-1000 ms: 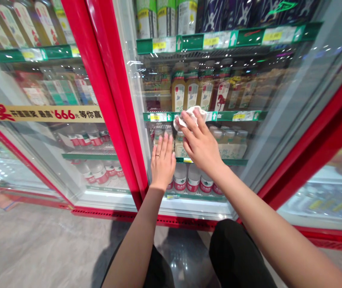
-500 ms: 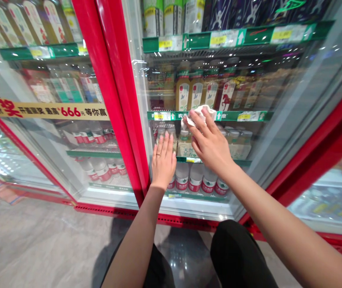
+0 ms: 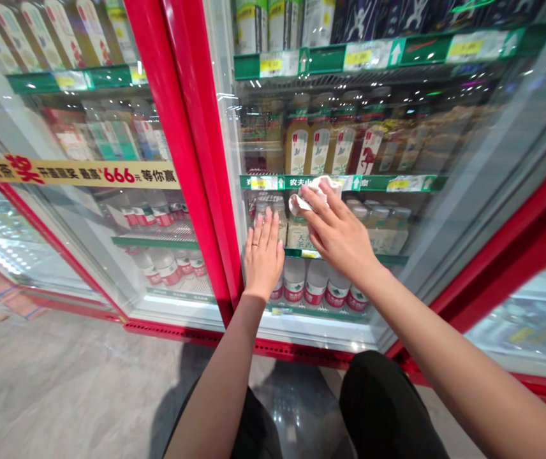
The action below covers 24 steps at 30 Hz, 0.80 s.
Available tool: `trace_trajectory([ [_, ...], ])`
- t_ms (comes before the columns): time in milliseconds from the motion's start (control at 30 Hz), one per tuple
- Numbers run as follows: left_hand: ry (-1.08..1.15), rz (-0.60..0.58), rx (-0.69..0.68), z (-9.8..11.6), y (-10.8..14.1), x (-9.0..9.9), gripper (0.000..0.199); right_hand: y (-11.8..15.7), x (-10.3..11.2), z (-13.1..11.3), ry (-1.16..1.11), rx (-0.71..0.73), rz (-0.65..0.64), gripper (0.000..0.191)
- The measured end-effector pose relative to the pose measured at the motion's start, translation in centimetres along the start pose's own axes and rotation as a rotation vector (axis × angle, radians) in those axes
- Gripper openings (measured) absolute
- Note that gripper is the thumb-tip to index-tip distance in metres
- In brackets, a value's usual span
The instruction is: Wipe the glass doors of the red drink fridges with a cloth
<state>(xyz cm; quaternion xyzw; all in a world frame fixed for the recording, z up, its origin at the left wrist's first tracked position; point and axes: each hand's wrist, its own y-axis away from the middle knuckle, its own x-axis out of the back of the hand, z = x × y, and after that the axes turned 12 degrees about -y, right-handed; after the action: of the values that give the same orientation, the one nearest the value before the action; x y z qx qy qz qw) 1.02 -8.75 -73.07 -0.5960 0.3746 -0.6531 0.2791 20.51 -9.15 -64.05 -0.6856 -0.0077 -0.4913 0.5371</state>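
Observation:
My right hand (image 3: 342, 239) presses a crumpled white cloth (image 3: 323, 189) against the glass door (image 3: 450, 210) of a drinks fridge. The cloth lies under my fingers, in front of a green shelf strip, and the hand covers part of it. My left hand (image 3: 264, 252) rests flat on the same glass, lower and to the left, with fingers stretched out and a ring on one of them. It holds nothing. Behind the glass stand bottled drinks (image 3: 321, 143), with red-labelled bottles (image 3: 314, 287) on the lowest shelf.
A red door frame (image 3: 201, 146) runs along the left of this door, and another red frame (image 3: 497, 274) borders it on the right. A second glass door with a yellow banner (image 3: 86, 173) is at the left. Grey floor (image 3: 95, 382) and my knees (image 3: 378, 395) are below.
My right hand and the cloth have slid slightly down and left on the glass. The left hand keeps its place against the door. The whole view has shifted a little.

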Motion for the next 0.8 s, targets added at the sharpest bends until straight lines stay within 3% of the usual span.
trace_trajectory([
  [133, -0.013, -0.004, 0.007, -0.1, 0.0, 0.1, 0.072, -1.2, -0.1, -0.3, -0.003, -0.017, 0.054, 0.072],
  [300, -0.004, 0.015, 0.006, -0.3, 0.1, -0.4, 0.072, -3.1, -0.9, -1.3, -0.044, -0.019, 0.03, 0.075],
  [467, -0.003, 0.006, 0.016, -0.5, 0.2, -0.4, 0.073, -1.8, -1.0, -1.0, -0.047, 0.024, -0.004, 0.064],
  [600, -0.019, 0.006, 0.016, -0.6, 0.1, 0.1, 0.072, -0.8, -0.9, -0.6, -0.006, 0.03, 0.03, 0.072],
  [800, -0.038, 0.02, 0.022, -1.0, 0.2, 0.0, 0.069, -2.8, -1.8, -1.6, -0.027, 0.037, 0.082, 0.08],
])
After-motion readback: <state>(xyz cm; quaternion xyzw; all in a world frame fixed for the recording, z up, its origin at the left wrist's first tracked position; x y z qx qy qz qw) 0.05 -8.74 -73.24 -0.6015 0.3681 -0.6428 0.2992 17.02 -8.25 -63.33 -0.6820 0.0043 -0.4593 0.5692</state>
